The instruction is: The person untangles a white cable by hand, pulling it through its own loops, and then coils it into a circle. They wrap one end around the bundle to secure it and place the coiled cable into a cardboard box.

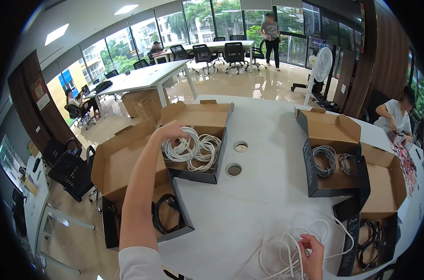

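Observation:
My left hand (171, 132) reaches over the open box (198, 176) at the left back, its fingers closed on a coil of white cable (186, 148). Beside that coil, more coiled white cable (207, 151) lies inside the box. Low on the right, my right hand (312, 255) grips a loose, tangled white cable (279, 249) spread on the white table (263, 205). Part of the tangle runs out of the bottom of the view.
A nearer left box (184, 228) contains black cable (167, 214). On the right, one box (333, 191) has grey coils (324, 161); another has black cables (370, 242). Two round holes pierce the table. A seated person (396, 114) handles small items at far right; others are farther back.

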A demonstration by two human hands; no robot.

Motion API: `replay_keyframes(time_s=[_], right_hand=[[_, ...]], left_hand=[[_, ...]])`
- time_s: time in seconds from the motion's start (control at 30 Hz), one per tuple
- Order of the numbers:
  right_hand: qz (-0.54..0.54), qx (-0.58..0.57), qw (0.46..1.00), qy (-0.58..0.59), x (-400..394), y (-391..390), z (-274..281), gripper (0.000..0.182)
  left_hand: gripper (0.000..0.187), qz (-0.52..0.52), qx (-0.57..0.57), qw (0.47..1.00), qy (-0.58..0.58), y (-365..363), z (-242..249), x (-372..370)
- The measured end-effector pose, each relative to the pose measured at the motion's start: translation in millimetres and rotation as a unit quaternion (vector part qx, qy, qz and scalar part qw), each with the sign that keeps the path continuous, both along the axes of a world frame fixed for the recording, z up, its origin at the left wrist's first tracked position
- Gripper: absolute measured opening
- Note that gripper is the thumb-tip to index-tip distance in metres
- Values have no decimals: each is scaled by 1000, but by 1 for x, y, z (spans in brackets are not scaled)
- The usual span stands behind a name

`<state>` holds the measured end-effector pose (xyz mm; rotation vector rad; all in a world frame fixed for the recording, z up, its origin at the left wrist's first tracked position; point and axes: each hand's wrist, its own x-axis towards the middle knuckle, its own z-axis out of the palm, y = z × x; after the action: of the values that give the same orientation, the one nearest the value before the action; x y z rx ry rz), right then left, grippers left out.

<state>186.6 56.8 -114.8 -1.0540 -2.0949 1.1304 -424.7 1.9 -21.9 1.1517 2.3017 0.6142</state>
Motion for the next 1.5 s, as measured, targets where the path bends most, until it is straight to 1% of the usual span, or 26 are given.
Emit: replay_keyframes(time_s=[0.03,0.13,0.23,0.33,0.43,0.53,0.57,0.67,0.7,0.8,0.9,1.0,1.03,1.07,1.13,1.17,1.23,1.3,1.33,1.37,1.47,1.5], right_hand=[[1,-10,1000,-22,1,0,3,26],[-5,-9,1000,-28,0,1,1,25],[-12,-14,1000,-18,1,1,-1,25],[-15,-14,999,-27,-2,0,1,25],[-9,-12,999,-33,-1,1,0,25],[-25,41,999,3,-7,2,-9,23],[-26,42,999,7,-7,1,-10,23],[-23,44,998,26,-6,1,-12,22],[-18,44,998,36,-5,3,-15,22],[-15,42,998,42,-4,4,-16,21],[-15,42,998,35,-4,4,-14,21],[-15,43,998,32,-6,3,-10,21],[-15,43,998,32,-6,3,-10,21],[-15,41,999,32,-6,3,-10,21],[-17,36,999,34,-6,3,-11,21],[-14,36,999,33,-7,3,-11,21],[-10,37,999,28,-7,4,-10,20],[-11,34,999,27,-6,5,-12,21],[-10,33,999,27,-7,5,-14,21],[-9,32,999,27,-8,5,-14,21],[-11,28,999,27,-8,6,-13,21],[-14,25,999,27,-9,5,-12,21]], left_hand=[[27,-10,-23,1000,-3,1,1,-5],[33,-32,-87,995,-41,0,2,-11],[40,-32,-82,994,-64,-2,-3,-17],[45,-38,-104,992,68,1,-13,-28],[51,-36,-150,956,249,9,-24,-30],[53,-44,-221,921,317,13,-28,-20],[56,-45,-266,891,364,15,-34,-17],[60,-97,-336,816,460,19,-56,-11],[68,-92,-365,812,446,23,-71,-24],[72,-59,-344,829,436,22,-74,-23],[88,-17,-354,893,277,15,-29,1],[104,-4,-385,910,155,14,-11,-13],[110,-46,-360,922,139,8,-14,-24],[114,-42,-366,921,127,9,-21,-34],[121,-32,-377,920,105,9,-18,-29],[123,-8,-356,932,66,7,-18,-27],[128,40,-311,950,-13,7,-2,3],[129,60,-314,946,43,16,-13,-2],[130,71,-315,944,71,19,-8,10],[115,142,-247,957,59,14,-8,27],[125,33,-369,906,205,18,-30,13],[133,49,-341,915,209,15,-31,17]])
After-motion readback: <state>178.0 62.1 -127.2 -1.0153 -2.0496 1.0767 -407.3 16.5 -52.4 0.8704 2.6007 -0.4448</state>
